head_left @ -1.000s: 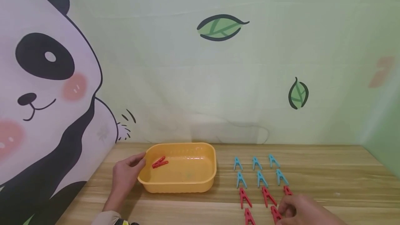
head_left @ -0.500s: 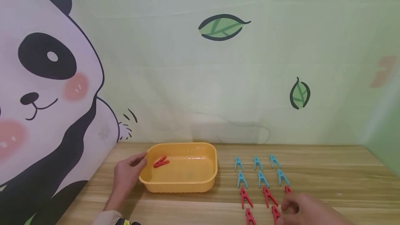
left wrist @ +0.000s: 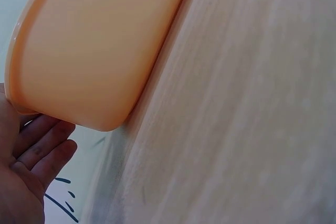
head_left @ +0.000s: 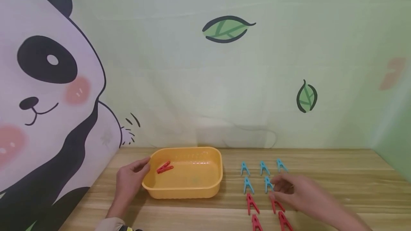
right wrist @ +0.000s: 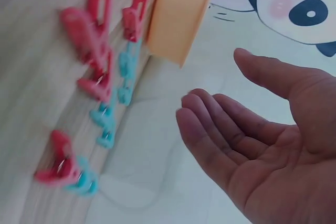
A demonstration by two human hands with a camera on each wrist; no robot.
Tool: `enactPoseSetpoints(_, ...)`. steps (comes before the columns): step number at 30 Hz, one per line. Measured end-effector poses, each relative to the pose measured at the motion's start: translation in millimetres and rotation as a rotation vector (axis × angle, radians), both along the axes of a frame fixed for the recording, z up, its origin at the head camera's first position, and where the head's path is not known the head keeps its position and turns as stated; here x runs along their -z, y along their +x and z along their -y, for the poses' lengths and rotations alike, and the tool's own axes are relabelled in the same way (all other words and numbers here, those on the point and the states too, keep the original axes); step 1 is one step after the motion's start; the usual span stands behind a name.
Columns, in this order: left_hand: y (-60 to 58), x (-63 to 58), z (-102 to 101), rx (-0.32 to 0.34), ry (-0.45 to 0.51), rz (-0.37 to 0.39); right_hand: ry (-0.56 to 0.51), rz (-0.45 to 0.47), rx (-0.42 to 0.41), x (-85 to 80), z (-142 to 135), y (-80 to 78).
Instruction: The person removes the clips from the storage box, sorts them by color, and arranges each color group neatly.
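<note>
My left hand [head_left: 130,178] holds the left rim of a yellow plastic basin [head_left: 183,193], thumb at the rim and the other fingers by the outer wall. Inside the basin, toward its left end, lie red clothespins [head_left: 162,169]. My right hand [head_left: 303,192] hovers over the right side of a grid of clothespins. In the right wrist view its fingers [right wrist: 231,129] and thumb are spread apart, holding nothing. Blue clothespins [head_left: 243,164] form the far rows, red clothespins [head_left: 249,199] the near ones. The hand hides part of the grid in the head view.
The clothespins stand on a wood-grain table [head_left: 346,177], right of the basin. Behind the table hangs a pale green backdrop [head_left: 179,81] with printed leaves and a large panda [head_left: 41,99] at left.
My right hand has come away from the near right red clothespin, which stays on the table, and moved up and slightly left over the grid. My left hand and the basin stay put.
</note>
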State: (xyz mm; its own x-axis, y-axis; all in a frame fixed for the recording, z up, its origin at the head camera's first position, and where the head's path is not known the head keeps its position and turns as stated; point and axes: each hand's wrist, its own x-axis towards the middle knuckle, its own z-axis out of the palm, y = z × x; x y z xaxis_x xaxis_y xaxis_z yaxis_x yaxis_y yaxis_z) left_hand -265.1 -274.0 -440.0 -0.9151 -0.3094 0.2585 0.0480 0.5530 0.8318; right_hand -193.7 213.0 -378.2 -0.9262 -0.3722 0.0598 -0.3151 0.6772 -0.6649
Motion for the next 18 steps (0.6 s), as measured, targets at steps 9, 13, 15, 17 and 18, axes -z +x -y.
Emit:
enactPoseSetpoints(9, 0.2, 1.9, 0.3, 0.009, 0.000, -0.019, -0.140, -0.111, -0.064, -13.6, 40.5, -8.5)
enactPoseSetpoints(13, 0.3, 1.9, 0.2, 0.013, -0.002, -0.025, -0.200, -0.141, -0.104, -18.6, 55.8, -11.4)
enactPoseSetpoints(15, 0.3, 1.8, 0.3, 0.012, -0.002, -0.029, -0.219, -0.140, -0.110, -21.0, 63.3, -12.2)
enactPoseSetpoints(17, 0.4, 1.6, 0.4, 0.009, -0.001, -0.036, -0.236, -0.135, -0.112, -22.9, 70.2, -13.1)
enactPoseSetpoints(18, 0.4, 1.6, 0.4, 0.010, 0.001, -0.039, -0.239, -0.133, -0.107, -23.9, 73.4, -13.4)
